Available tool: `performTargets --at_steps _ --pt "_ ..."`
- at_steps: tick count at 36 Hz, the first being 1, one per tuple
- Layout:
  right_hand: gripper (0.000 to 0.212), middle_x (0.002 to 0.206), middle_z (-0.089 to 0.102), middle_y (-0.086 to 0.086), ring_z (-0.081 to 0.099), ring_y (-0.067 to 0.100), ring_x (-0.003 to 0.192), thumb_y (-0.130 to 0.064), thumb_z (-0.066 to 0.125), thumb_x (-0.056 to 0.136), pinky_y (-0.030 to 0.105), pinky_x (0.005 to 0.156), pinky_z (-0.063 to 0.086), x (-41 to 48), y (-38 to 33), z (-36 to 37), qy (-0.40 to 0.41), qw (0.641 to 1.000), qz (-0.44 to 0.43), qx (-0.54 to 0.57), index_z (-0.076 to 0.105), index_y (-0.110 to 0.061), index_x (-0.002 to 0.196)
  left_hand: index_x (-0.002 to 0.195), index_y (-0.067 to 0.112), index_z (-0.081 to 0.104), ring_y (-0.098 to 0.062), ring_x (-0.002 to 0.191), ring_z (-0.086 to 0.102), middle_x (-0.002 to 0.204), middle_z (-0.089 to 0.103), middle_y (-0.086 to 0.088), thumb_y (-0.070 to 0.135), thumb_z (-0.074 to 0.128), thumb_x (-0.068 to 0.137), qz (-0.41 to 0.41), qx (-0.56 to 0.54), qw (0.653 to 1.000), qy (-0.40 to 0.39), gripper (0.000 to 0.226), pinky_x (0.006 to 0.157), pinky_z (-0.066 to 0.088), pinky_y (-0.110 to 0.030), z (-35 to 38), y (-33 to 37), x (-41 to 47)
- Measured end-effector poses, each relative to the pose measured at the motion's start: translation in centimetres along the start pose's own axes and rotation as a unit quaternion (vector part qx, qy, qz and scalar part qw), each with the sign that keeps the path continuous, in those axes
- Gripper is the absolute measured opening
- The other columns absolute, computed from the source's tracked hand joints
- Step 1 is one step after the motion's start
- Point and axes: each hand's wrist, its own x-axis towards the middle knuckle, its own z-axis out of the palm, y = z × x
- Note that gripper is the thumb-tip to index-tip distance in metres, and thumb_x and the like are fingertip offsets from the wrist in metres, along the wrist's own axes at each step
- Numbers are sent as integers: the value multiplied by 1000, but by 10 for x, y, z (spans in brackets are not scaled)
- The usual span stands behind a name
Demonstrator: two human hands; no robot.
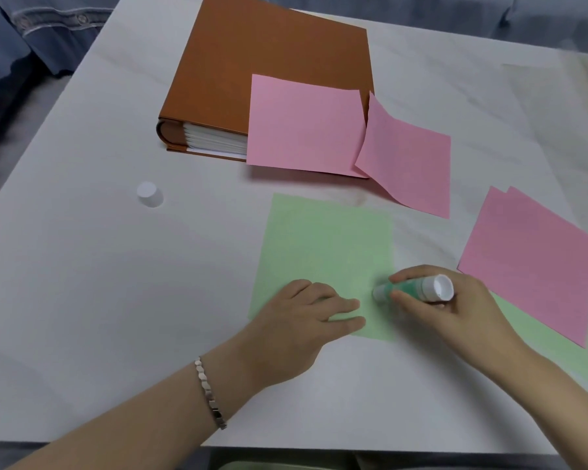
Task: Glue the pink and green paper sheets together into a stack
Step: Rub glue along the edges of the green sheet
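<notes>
A green paper sheet (323, 245) lies flat on the white table in front of me. My left hand (299, 317) presses flat on its near left corner, fingers spread. My right hand (455, 307) grips a green and white glue stick (418, 288), its tip down on the sheet's near right part. Two pink sheets sit beyond: one (302, 127) leans on the binder, the other (411, 161) curls beside it. At the right, more pink sheets (530, 259) overlap green paper (557, 347).
A brown ring binder (252, 69) lies at the back of the table. The glue stick's white cap (149, 194) stands alone at the left. A bracelet circles my left wrist. The table's near edge runs just below my forearms.
</notes>
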Motion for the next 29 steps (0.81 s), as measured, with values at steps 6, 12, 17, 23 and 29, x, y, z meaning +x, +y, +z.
performTargets --at_steps 6,12,17,23,29 --pt "11 76 71 -3 63 16 71 -22 73 77 23 65 47 13 -1 3 27 1000 3 -7 67 -31 78 109 25 71 -15 100 48 116 66 8 6 42 79 -4 -4 1000 -4 45 86 34 -28 0 0 0" --pt "8 77 70 -3 65 13 71 -23 70 80 21 64 49 37 -5 3 51 999 -5 -5 66 -28 81 109 24 70 -14 100 49 117 66 7 6 42 80 -5 -7 1000 -7 45 87 34 -28 -1 0 0" --pt "5 79 69 2 64 24 75 -24 68 82 28 65 48 52 -6 4 89 996 -19 -2 65 -28 83 110 24 70 -14 101 49 117 66 7 6 40 79 -7 -6 1000 -9 47 88 34 -28 -2 2 -1" --pt "9 79 67 -14 62 9 69 -23 69 81 23 66 47 37 -2 1 102 994 -9 30 65 -31 81 112 24 69 -14 102 49 119 65 8 5 41 79 -11 -8 1000 -15 47 91 32 -28 -1 1 -2" --pt "12 76 69 -20 62 4 67 -18 72 78 15 61 46 7 7 -2 37 999 -2 16 69 -29 75 113 24 69 -14 101 49 119 65 8 4 42 78 -10 -11 1000 -19 48 90 33 -28 -1 0 -1"
